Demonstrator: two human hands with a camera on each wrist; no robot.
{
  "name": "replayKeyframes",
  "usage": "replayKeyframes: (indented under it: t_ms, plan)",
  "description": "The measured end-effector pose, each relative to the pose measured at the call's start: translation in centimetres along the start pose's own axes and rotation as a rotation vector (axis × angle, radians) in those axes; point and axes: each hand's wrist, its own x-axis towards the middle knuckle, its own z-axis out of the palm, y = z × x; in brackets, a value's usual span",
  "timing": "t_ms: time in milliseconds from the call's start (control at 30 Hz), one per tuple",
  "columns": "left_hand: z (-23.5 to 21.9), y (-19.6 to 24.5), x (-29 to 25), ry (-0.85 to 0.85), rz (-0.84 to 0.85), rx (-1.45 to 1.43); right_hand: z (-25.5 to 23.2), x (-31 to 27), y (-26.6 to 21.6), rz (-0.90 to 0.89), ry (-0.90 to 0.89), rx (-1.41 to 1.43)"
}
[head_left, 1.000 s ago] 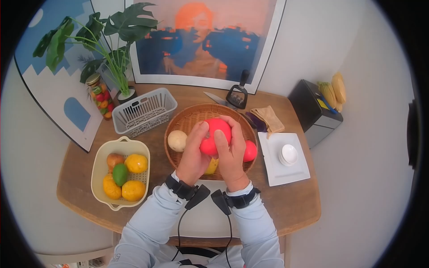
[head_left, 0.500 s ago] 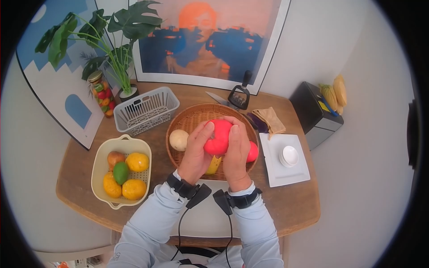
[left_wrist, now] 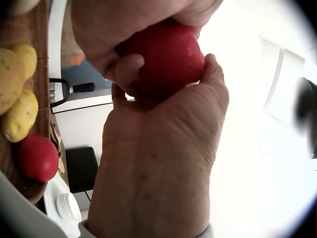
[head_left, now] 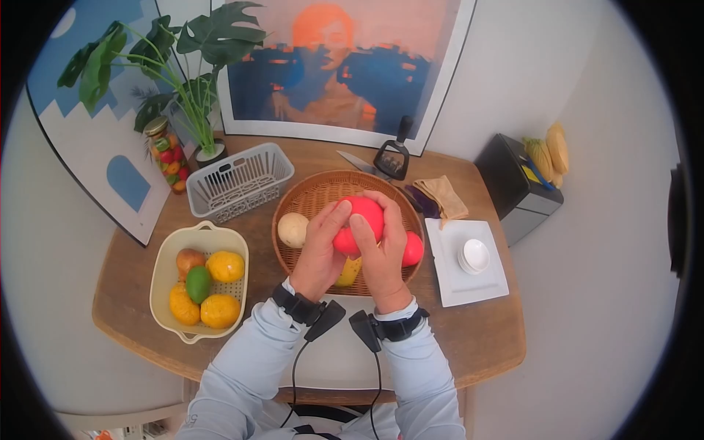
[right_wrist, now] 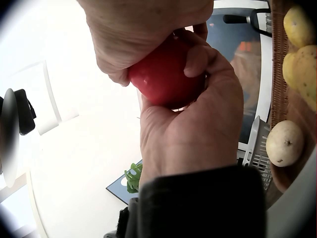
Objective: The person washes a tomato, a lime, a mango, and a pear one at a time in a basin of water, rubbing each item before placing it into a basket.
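Wooden table (head_left: 480,334) | on it | wicker basket (head_left: 315,194) | gray basket (head_left: 248,202) | cream colander (head_left: 166,257) | white tray (head_left: 449,238) | glass jar (head_left: 169,158)

Two red fruits (head_left: 368,214), three baskets (head_left: 315,192)
Near the table's (head_left: 126,297) left edge: three orange fruits (head_left: 225,266), one green fruit (head_left: 198,285), one brown fruit (head_left: 189,259); back left corner: one jar (head_left: 168,158).

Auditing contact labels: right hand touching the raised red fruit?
Touching. The right wrist view shows the right hand curled round the red fruit, with the thumb against its surface.
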Motion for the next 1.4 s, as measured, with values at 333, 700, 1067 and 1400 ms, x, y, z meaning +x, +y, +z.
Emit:
replayKeyframes:
  t_ms: [333, 700, 1067, 1400]
  plan:
    - [-0.15, -0.28, 0.03, 0.007, -0.043, 0.057, 0.11, -0.04, 0.18, 0.050, 0.034, 0.012]
    - [-0.28, -0.23, 0.10, 0.009, -0.081, 0.052, -0.26, 0.12, 0.33, 0.036, 0.019, 0.046]
    - [0.32, 0.35, -0.07, 0.025, -0.066, 0.035, -0.11, 0.07, 0.15, 0.029, 0.001, 0.014]
    - [-0.06, -0.38, -0.21, -0.023, -0.061, 0.122, -0.31, -0.05, -0.10, 0.153, 0.062, 0.145]
